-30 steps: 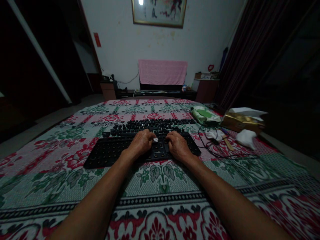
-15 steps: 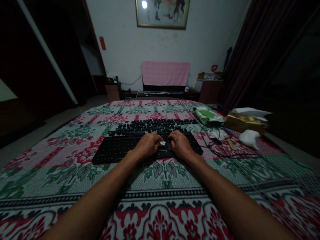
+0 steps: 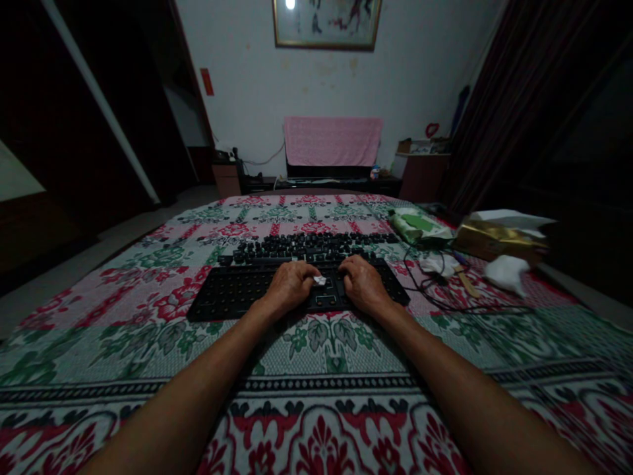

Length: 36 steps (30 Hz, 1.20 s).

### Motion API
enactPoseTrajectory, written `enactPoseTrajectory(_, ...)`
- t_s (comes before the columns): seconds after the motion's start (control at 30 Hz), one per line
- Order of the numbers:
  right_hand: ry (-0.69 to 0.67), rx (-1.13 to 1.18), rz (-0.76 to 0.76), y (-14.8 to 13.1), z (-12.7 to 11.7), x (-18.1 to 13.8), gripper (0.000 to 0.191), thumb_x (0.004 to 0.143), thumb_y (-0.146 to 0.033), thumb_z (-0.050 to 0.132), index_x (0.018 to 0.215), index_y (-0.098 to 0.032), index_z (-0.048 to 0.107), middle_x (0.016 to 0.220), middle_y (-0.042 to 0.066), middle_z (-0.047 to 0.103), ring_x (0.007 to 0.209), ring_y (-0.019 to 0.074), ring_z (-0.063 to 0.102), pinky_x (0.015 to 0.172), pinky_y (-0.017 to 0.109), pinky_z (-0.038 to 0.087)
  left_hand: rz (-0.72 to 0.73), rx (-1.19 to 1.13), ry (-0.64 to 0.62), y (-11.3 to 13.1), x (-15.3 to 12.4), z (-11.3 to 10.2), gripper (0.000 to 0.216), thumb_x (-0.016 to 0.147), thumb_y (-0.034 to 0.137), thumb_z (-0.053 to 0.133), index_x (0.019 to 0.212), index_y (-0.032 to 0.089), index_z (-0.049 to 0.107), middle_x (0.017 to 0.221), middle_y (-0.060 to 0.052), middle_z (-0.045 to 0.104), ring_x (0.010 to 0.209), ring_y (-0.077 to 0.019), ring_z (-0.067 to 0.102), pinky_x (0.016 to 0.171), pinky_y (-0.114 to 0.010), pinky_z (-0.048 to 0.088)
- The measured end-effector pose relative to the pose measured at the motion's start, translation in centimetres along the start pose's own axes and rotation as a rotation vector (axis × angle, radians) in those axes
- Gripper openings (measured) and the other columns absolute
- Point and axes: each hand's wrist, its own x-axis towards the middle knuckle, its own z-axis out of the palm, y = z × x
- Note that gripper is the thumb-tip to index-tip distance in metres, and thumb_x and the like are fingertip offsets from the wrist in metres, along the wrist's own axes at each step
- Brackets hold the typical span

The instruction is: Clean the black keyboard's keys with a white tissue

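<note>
Our left hand [image 3: 291, 285] pinches white tissue [image 3: 320, 281] near the middle of the keyboard [image 3: 232, 291]; our right hand [image 3: 364, 282] curls over its right part, though dimness hides any grip. Beyond it lie keycaps [image 3: 306, 245]. We'd best wipe lightly.

1. The left hand [image 3: 291, 285] covers part of the black keyboard [image 3: 225, 290] and some of the white scrap [image 3: 319, 281] at its fingertips.
2. The right hand [image 3: 363, 282] hides more of the keyboard; whether its curled fingers grip anything cannot be told.
3. Toward the table's far edge, the loose keycaps [image 3: 316, 245] are too small for any lettering to show.
4. The table's [image 3: 163, 376] near edge and both forearms [image 3: 459, 389] run out of view at the bottom.
5. The framed picture [image 3: 329, 26] loses its top.
</note>
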Motion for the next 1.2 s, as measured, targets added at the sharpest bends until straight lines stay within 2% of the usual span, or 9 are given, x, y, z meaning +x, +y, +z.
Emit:
enactPoseTrajectory(0.1, 0.000, 0.008, 0.006, 0.0, 0.0, 0.0, 0.027, 0.073, -0.003, 0.044, 0.087, -0.014, 0.064, 0.094, 0.008, 0.058, 0.091, 0.0163, 0.053, 0.085, 0.026, 0.041, -0.075, -0.113, 0.048, -0.1, 0.1, -0.1, 0.023, 0.078, 0.018, 0.051, 0.090, 0.023, 0.070, 0.086, 0.001, 0.071, 0.081, -0.0137, 0.062, 0.082, -0.025, 0.046)
enactPoseTrajectory(0.3, 0.008, 0.019, -0.001, 0.1, 0.2, 0.1, 0.027, 0.073, -0.003, 0.044, 0.086, -0.014, 0.064, 0.094, 0.008, 0.058, 0.091, 0.0162, 0.053, 0.085, 0.026, 0.041, -0.033, -0.026, 0.066, -0.8, 0.1, -0.4, 0.024, 0.075, 0.014, 0.051, 0.088, 0.021, 0.070, 0.088, -0.001, 0.069, 0.082, -0.0135, 0.061, 0.080, -0.024, 0.045)
enactPoseTrajectory(0.4, 0.008, 0.014, -0.013, 0.2, 0.2, 0.1, 0.026, 0.073, -0.003, 0.044, 0.086, -0.014, 0.064, 0.094, 0.008, 0.059, 0.090, 0.0163, 0.053, 0.085, 0.026, 0.041, -0.072, -0.057, 0.115, -1.5, 0.1, -0.7, 0.022, 0.075, 0.016, 0.052, 0.087, 0.021, 0.070, 0.088, 0.000, 0.068, 0.082, -0.0132, 0.061, 0.080, -0.024, 0.045)
enactPoseTrajectory(0.5, 0.016, 0.010, -0.016, 0.2, 0.3, 0.1, 0.027, 0.073, -0.003, 0.043, 0.086, -0.014, 0.064, 0.094, 0.008, 0.059, 0.091, 0.0167, 0.053, 0.085, 0.026, 0.041, -0.111, -0.181, 0.083, -2.3, 0.3, -0.8, 0.019, 0.074, 0.019, 0.054, 0.084, 0.021, 0.070, 0.084, 0.000, 0.070, 0.079, -0.0132, 0.061, 0.077, -0.024, 0.045)
enactPoseTrajectory(0.67, 0.007, 0.008, -0.025, 0.2, 0.2, 0.2, 0.027, 0.073, -0.003, 0.043, 0.086, -0.013, 0.064, 0.095, 0.009, 0.059, 0.090, 0.0171, 0.053, 0.085, 0.027, 0.041, -0.229, -0.479, 0.037, -2.5, 0.6, -1.6, 0.021, 0.071, 0.024, 0.057, 0.085, 0.016, 0.070, 0.076, 0.000, 0.069, 0.067, -0.0111, 0.059, 0.063, -0.021, 0.044)
enactPoseTrajectory(0.77, 0.012, 0.006, -0.042, 0.4, 0.3, 0.2, 0.026, 0.073, -0.004, 0.043, 0.086, -0.013, 0.064, 0.095, 0.009, 0.059, 0.091, 0.0171, 0.053, 0.086, 0.027, 0.041, -0.288, -0.577, 0.058, -2.1, 0.6, -2.4, 0.029, 0.071, 0.021, 0.053, 0.094, 0.014, 0.068, 0.073, 0.000, 0.067, 0.060, -0.0091, 0.054, 0.057, -0.019, 0.041)
enactPoseTrajectory(0.87, 0.024, 0.012, -0.043, 0.5, 0.4, 0.2, 0.026, 0.073, -0.003, 0.043, 0.086, -0.014, 0.064, 0.095, 0.009, 0.059, 0.091, 0.0172, 0.053, 0.086, 0.027, 0.041, -0.321, -0.619, 0.015, -2.0, 0.6, -2.7, 0.035, 0.069, 0.016, 0.048, 0.098, 0.015, 0.067, 0.059, 0.002, 0.061, 0.050, -0.0078, 0.048, 0.050, -0.019, 0.036)
enactPoseTrajectory(1.07, 0.028, 0.016, -0.041, 0.4, 0.3, 0.1, 0.027, 0.072, -0.003, 0.043, 0.085, -0.014, 0.064, 0.093, 0.008, 0.059, 0.089, 0.0170, 0.054, 0.085, 0.028, 0.042, -0.299, -0.424, -0.090, -2.0, 0.4, -2.3, 0.024, 0.070, 0.031, 0.056, 0.083, 0.017, 0.070, 0.054, 0.003, 0.054, 0.046, -0.0076, 0.042, 0.045, -0.019, 0.031)
enactPoseTrajectory(1.2, 0.029, 0.007, -0.040, 0.5, 0.4, 0.1, 0.026, 0.073, -0.004, 0.044, 0.086, -0.013, 0.064, 0.094, 0.009, 0.059, 0.090, 0.0173, 0.054, 0.085, 0.028, 0.042, -0.105, -0.055, -0.109, -1.4, 0.2, -2.1, 0.020, 0.070, 0.029, 0.058, 0.084, 0.018, 0.069, 0.070, -0.001, 0.062, 0.064, -0.0122, 0.053, 0.059, -0.022, 0.040)
